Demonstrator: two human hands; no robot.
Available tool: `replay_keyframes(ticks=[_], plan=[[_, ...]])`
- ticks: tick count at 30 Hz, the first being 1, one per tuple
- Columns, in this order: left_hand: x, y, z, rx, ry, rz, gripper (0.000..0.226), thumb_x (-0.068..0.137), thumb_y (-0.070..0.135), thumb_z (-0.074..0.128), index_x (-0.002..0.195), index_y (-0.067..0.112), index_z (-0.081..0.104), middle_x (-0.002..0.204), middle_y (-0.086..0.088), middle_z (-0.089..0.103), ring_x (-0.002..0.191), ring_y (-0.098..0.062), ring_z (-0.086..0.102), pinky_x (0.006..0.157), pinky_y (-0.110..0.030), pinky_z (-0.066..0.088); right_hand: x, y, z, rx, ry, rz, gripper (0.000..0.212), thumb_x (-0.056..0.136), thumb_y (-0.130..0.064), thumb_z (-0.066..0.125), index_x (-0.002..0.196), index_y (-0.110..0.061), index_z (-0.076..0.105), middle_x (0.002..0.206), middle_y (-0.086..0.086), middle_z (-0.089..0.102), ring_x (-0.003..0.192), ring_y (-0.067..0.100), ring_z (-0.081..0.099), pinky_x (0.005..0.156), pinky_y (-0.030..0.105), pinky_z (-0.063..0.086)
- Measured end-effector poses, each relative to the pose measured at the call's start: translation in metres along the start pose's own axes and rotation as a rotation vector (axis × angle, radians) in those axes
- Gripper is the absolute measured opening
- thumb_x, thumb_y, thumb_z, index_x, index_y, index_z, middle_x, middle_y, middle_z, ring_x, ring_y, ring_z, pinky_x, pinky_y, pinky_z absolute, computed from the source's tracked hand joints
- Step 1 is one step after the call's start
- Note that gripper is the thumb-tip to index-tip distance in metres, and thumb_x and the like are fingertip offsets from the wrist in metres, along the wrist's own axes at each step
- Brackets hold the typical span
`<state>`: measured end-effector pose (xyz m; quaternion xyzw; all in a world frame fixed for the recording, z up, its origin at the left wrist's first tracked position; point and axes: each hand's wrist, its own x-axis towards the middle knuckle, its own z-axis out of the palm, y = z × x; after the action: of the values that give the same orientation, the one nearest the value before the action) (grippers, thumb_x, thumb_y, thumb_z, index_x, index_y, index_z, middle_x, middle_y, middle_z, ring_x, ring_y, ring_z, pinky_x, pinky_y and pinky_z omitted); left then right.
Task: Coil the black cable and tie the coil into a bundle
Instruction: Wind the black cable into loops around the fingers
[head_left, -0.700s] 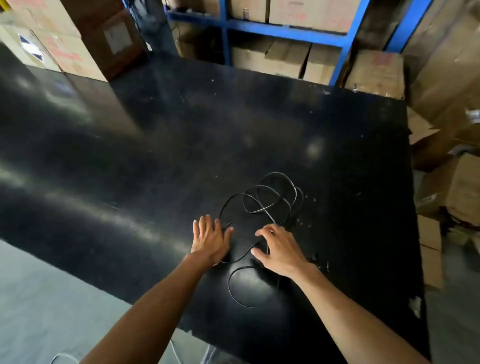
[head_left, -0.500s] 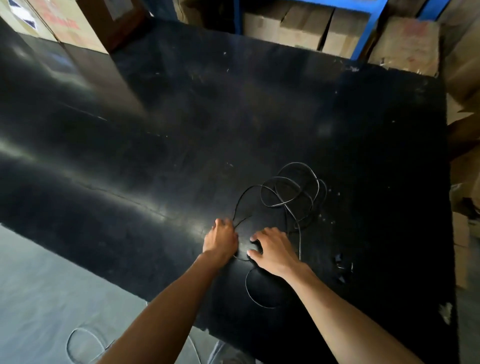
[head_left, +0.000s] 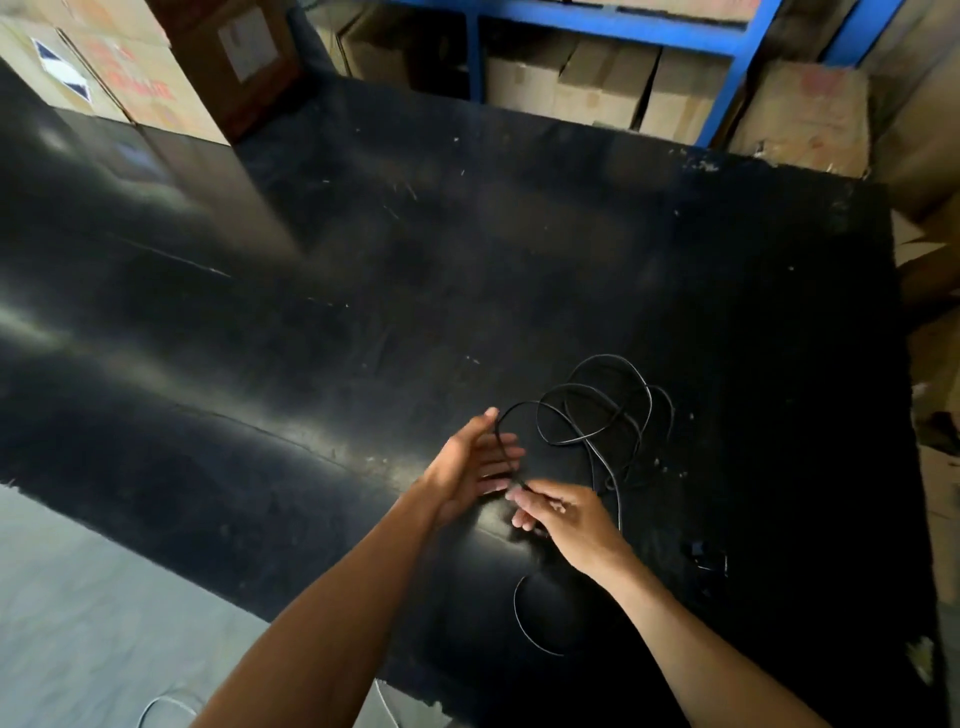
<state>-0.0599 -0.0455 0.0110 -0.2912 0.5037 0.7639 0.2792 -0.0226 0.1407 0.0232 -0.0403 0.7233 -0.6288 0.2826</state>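
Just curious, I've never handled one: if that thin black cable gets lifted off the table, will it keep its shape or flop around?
Probably floppy: the black cable lies in loose, uneven loops and bends across the open left hand. It looks light, since the right hand pinches it with fingertips only. The overlapping loops may snag.

The cable lies in loose loops on the right part of the counter, with one strand curving to the near edge. Both hands sit just near-left of the loops, the left hand left of the right hand, almost touching. Cardboard boxes stand at the far left corner, and a shelf rack holding more boxes stands beyond the far edge.
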Motion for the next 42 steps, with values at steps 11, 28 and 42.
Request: replay_keyframes(ticks=[11, 28, 42], plan=[[-0.047, 0.036, 0.117, -0.248, -0.581, 0.199, 0.064, 0.1, 0.055, 0.04, 0.148, 0.012, 0.044, 0.159, -0.015, 0.036, 0.149, -0.029, 0.028, 0.124, -0.052, 0.01, -0.061, -0.032, -0.07, 0.287, -0.147, -0.053, 0.021, 0.094, -0.02, 0.061, 0.079, -0.012, 0.073, 0.065, 0.006, 0.059, 0.064, 0.017, 0.054, 0.088, 0.041, 0.045], [-0.174, 0.179, 0.222, 0.001, -1.024, 0.408, 0.073, 0.1, 0.063, 0.013, 0.159, 0.02, 0.011, 0.165, -0.023, 0.006, 0.15, -0.047, 0.006, 0.104, -0.085, 0.006, -0.078, -0.037, -0.145, 0.194, 0.061, -0.086, 0.046, 0.09, -0.053, 0.064, 0.063, -0.017, 0.068, 0.054, 0.001, 0.054, 0.057, 0.015, 0.053, 0.082, 0.039, 0.042], [-0.154, 0.116, 0.178, 0.345, -0.689, 0.041, 0.067, 0.093, 0.068, 0.034, 0.154, 0.041, 0.025, 0.168, -0.005, -0.004, 0.151, -0.043, -0.008, 0.099, -0.088, 0.014, -0.05, -0.208, -0.199, 0.094, 0.372, -0.195, 0.029, 0.068, -0.039, 0.079, 0.063, -0.017, 0.06, 0.047, -0.006, 0.042, 0.039, 0.01, 0.031, 0.042, 0.027, 0.034]])
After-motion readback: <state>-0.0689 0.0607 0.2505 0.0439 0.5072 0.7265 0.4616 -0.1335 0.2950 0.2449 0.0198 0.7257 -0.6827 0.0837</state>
